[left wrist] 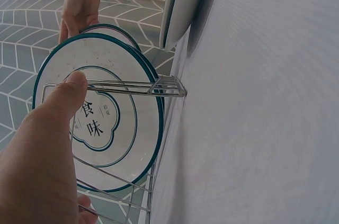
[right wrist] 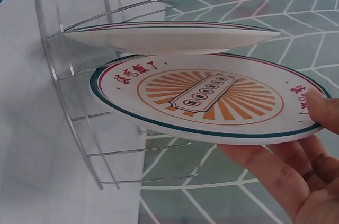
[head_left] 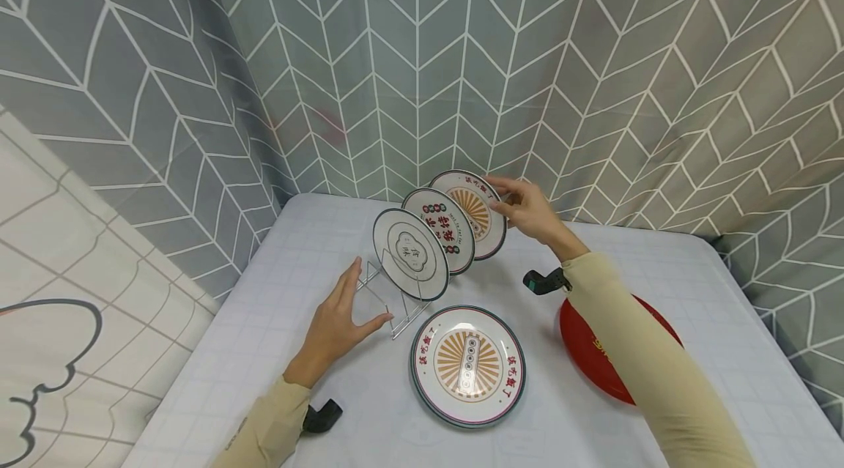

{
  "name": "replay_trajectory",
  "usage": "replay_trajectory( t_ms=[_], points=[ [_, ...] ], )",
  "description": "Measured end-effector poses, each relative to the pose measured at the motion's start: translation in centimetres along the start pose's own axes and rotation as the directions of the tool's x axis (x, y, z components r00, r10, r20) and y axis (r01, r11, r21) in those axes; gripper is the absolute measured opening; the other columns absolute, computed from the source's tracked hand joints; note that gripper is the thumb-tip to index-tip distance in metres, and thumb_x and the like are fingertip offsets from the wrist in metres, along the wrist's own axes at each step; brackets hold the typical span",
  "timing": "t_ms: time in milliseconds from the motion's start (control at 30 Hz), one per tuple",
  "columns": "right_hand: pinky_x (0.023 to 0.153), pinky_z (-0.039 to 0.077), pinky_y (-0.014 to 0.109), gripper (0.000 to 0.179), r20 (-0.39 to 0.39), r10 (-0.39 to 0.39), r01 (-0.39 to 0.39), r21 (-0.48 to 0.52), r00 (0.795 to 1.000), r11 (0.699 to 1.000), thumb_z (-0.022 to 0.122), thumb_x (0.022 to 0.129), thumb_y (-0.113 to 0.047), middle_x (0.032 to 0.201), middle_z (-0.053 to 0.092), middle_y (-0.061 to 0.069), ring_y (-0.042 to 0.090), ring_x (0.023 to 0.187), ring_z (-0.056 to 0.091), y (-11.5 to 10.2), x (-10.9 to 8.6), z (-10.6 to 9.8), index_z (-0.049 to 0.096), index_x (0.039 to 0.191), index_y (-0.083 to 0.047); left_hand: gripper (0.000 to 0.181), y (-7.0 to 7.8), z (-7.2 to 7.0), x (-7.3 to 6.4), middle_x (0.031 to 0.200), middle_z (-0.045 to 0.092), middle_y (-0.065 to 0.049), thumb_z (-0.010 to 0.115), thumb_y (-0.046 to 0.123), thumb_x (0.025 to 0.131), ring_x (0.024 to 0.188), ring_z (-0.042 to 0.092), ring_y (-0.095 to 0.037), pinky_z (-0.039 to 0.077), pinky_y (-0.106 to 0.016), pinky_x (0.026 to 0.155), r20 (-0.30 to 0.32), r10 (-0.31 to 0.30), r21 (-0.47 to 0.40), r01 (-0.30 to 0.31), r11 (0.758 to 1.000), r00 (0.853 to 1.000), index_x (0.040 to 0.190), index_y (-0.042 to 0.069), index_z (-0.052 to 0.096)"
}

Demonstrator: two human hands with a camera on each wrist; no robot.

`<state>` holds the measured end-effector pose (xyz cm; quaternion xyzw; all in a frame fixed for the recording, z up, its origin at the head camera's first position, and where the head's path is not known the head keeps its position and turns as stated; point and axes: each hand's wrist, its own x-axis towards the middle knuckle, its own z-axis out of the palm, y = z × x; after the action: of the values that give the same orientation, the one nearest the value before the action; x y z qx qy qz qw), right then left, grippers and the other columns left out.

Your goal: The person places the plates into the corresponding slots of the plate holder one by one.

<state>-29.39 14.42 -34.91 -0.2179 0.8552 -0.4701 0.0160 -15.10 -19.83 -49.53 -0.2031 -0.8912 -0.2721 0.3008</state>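
My right hand [head_left: 530,215] pinches the rim of a plate with orange rays [right wrist: 212,121], thumb on its face and fingers beneath. This plate is tilted at the back of a wire plate rack [head_left: 410,318]. In front of it in the rack lean a plate with red lettering [head_left: 440,226] and a plate with a dark flower-shaped outline [head_left: 398,263]. My left hand [head_left: 332,329] is spread at the rack's left end, fingers and thumb apart. In the left wrist view its thumb [left wrist: 71,89] overlaps the rack's wire; whether it presses there I cannot tell.
A stack of plates [head_left: 471,409], its top one rayed in orange, lies on the white-covered table [head_left: 369,409] before the rack. To the right, a red round dish [head_left: 583,351] is partly under my right sleeve. A patterned curtain [head_left: 395,87] hangs behind the table.
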Motion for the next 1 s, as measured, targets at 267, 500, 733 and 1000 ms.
replay_trajectory(
  t_ms=[267,500,733,1000],
  points=[
    [0.063,0.061,0.044,0.045,0.06,-0.001,0.002,-0.018,0.998,1.0,0.061,0.096,-0.007,0.119,0.059,0.022,0.036,0.084,0.058,0.8,0.6,0.9,0.054,0.141,-0.013,0.11,0.0,0.1,0.0,0.148,0.045,-0.023,0.082,0.053,0.072,0.126,0.056,-0.037,0.054,-0.047,0.093,-0.005,0.003,0.009,-0.003,1.0,1.0,0.15,-0.005,0.031],
    [0.061,0.061,0.034,0.048,0.097,0.01,-0.012,0.02,0.995,1.0,0.059,0.097,-0.007,0.12,0.057,0.023,0.042,0.09,0.06,0.9,1.1,1.5,0.051,0.144,-0.013,0.11,-0.1,0.1,0.0,0.149,0.044,-0.023,0.082,0.053,0.072,0.127,0.055,-0.037,0.054,-0.046,0.093,-0.003,0.012,0.012,-0.012,1.0,1.0,0.15,-0.005,0.031],
    [0.062,0.061,0.041,0.051,0.127,0.036,-0.041,0.038,0.991,0.998,0.054,0.098,0.001,0.125,0.049,0.031,0.047,0.091,0.057,-1.3,0.7,2.4,0.042,0.147,-0.002,0.111,0.0,0.1,0.0,0.149,0.044,-0.023,0.084,0.05,0.07,0.127,0.055,-0.037,0.054,-0.046,0.093,0.001,0.013,0.002,-0.013,1.0,1.0,0.15,-0.006,0.031],
    [0.07,0.06,0.052,0.053,0.125,0.045,-0.049,0.031,0.991,0.998,0.058,0.098,-0.008,0.126,0.053,0.025,0.036,0.088,0.06,1.1,1.9,2.7,0.043,0.149,-0.013,0.111,-0.1,0.1,0.0,0.148,0.044,-0.024,0.085,0.049,0.069,0.127,0.054,-0.037,0.054,-0.046,0.093,-0.004,0.019,0.013,-0.019,1.0,1.0,0.15,-0.006,0.031]
  ],
)
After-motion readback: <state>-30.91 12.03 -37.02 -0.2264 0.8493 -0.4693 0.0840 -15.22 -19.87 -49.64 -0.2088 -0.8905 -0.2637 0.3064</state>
